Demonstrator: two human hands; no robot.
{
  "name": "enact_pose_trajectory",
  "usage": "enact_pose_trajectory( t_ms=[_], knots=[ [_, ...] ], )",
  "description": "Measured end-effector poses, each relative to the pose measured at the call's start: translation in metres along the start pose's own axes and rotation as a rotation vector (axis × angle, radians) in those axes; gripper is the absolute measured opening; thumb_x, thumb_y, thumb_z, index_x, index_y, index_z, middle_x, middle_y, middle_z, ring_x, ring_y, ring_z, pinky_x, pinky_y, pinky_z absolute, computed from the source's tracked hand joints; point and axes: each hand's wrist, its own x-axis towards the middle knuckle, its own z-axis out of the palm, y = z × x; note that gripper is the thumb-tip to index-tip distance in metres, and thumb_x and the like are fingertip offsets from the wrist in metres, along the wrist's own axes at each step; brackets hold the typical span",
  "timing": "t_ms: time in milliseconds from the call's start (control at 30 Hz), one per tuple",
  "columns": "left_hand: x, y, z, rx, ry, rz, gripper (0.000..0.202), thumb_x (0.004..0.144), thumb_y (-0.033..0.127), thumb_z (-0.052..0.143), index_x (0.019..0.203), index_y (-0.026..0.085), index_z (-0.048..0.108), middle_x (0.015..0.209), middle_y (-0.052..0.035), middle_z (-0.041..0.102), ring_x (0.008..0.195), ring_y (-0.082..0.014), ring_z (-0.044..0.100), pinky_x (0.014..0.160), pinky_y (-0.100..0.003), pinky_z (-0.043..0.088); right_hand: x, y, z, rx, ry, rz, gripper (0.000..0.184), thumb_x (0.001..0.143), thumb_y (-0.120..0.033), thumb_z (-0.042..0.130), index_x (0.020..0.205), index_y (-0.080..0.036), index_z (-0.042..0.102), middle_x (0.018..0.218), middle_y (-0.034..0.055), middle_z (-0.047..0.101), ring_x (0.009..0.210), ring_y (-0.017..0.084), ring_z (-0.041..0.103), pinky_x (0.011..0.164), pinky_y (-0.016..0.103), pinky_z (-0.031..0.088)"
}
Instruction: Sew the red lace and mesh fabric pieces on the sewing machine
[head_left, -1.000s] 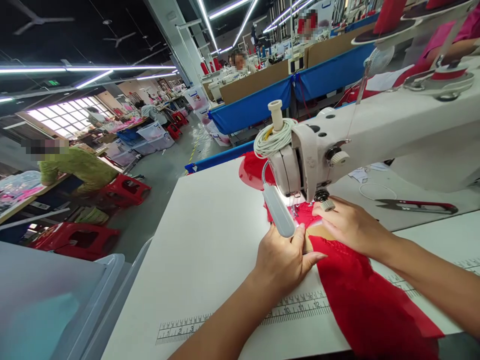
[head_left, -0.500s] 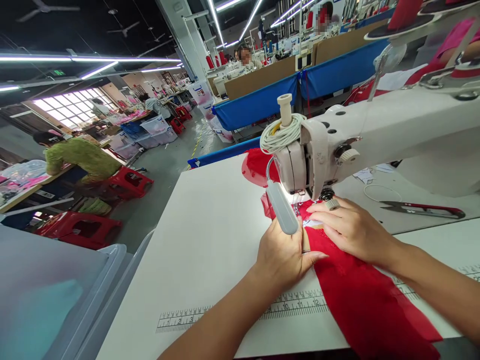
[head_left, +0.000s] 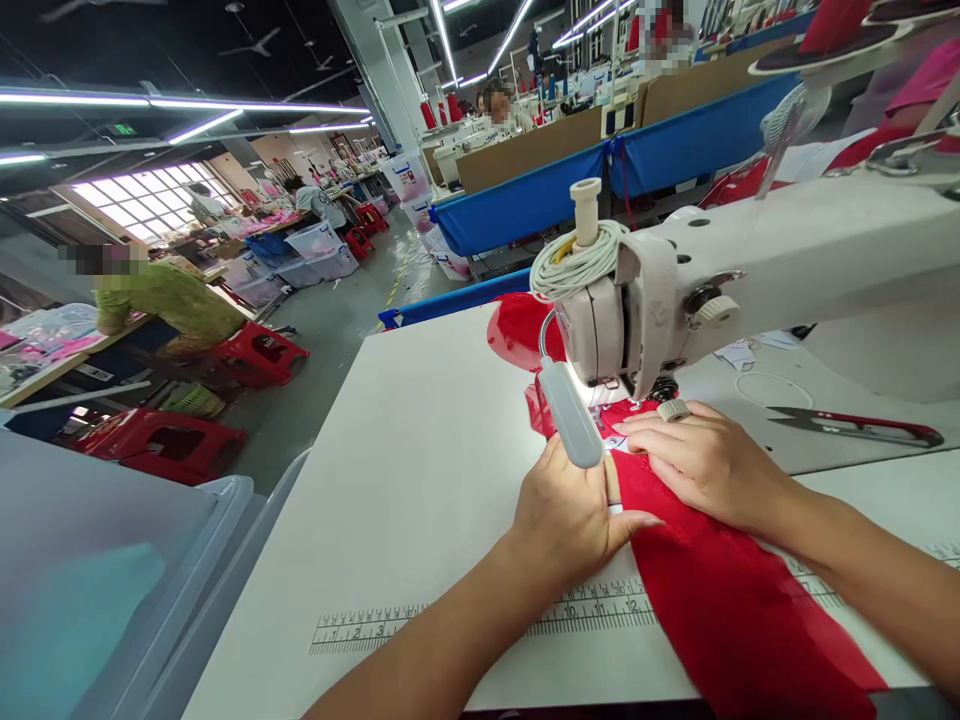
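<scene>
A red lace fabric [head_left: 720,590] lies on the white sewing table [head_left: 420,480] and runs under the head of a white sewing machine [head_left: 675,290]. My left hand [head_left: 570,515] presses the fabric's left edge with fingers together, just below the machine's small grey lamp [head_left: 570,425]. My right hand [head_left: 705,460] lies flat on the fabric right of the needle, fingers stretched toward it. More red fabric [head_left: 517,330] bunches behind the machine head.
Red-handled thread snips [head_left: 855,428] lie on the table at right. A printed ruler [head_left: 480,620] runs along the table's front edge. A translucent plastic bin [head_left: 112,590] stands at left. Other people sit at workstations beyond the aisle, with red stools [head_left: 161,445] nearby.
The fabric has fed a little further under the needle, and both hands have followed it, staying pressed on it. The tan piece seen between my hands earlier is now mostly covered.
</scene>
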Motion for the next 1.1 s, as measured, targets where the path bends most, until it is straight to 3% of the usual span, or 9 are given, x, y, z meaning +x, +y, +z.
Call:
enact_pose_trajectory(
  t_ms=[167, 467, 733, 900, 1100],
  knots=[
    [0.001, 0.000, 0.001, 0.011, -0.011, -0.020, 0.072, 0.098, 0.066, 0.023, 0.096, 0.008, 0.066, 0.093, -0.0164, 0.068, 0.088, -0.0275, 0.067, 0.080, -0.040, 0.055, 0.000, 0.003, 0.002, 0.000, -0.024, 0.005, 0.032, 0.084, -0.003, 0.041, 0.093, -0.020, 0.067, 0.089, 0.0042, 0.076, 0.083, 0.018, 0.071, 0.074, 0.033, 0.047],
    [0.001, 0.000, 0.003, 0.040, 0.010, -0.032, 0.073, 0.096, 0.068, 0.028, 0.106, 0.006, 0.066, 0.099, -0.0186, 0.068, 0.089, -0.0294, 0.067, 0.078, -0.042, 0.055, -0.001, 0.004, 0.004, 0.021, -0.034, 0.026, 0.029, 0.085, -0.003, 0.042, 0.091, -0.020, 0.065, 0.083, 0.0033, 0.075, 0.078, 0.017, 0.070, 0.067, 0.031, 0.043],
    [0.001, 0.001, 0.007, 0.003, 0.070, -0.050, 0.079, 0.097, 0.066, 0.013, 0.118, 0.008, 0.062, 0.107, -0.0195, 0.067, 0.098, -0.0307, 0.066, 0.083, -0.045, 0.055, 0.000, 0.004, 0.004, 0.012, -0.043, 0.042, 0.030, 0.085, -0.004, 0.040, 0.092, -0.020, 0.064, 0.082, 0.0033, 0.074, 0.074, 0.017, 0.069, 0.065, 0.031, 0.044],
    [0.001, 0.000, 0.010, 0.010, 0.045, -0.059, 0.069, 0.098, 0.064, 0.028, 0.127, 0.009, 0.057, 0.113, -0.0191, 0.066, 0.100, -0.0320, 0.065, 0.084, -0.046, 0.054, -0.001, 0.006, 0.005, 0.020, -0.062, 0.044, 0.031, 0.085, -0.004, 0.041, 0.094, -0.021, 0.065, 0.085, 0.0037, 0.075, 0.084, 0.019, 0.070, 0.068, 0.032, 0.046],
    [0.003, -0.002, 0.010, 0.034, -0.019, -0.078, 0.038, 0.087, 0.040, 0.052, 0.108, 0.011, 0.064, 0.107, -0.0163, 0.067, 0.103, -0.0342, 0.063, 0.088, -0.048, 0.054, -0.004, 0.009, 0.008, 0.024, -0.082, 0.063, 0.030, 0.087, -0.005, 0.039, 0.093, -0.021, 0.064, 0.099, 0.0050, 0.076, 0.085, 0.019, 0.071, 0.070, 0.033, 0.049]
  ],
)
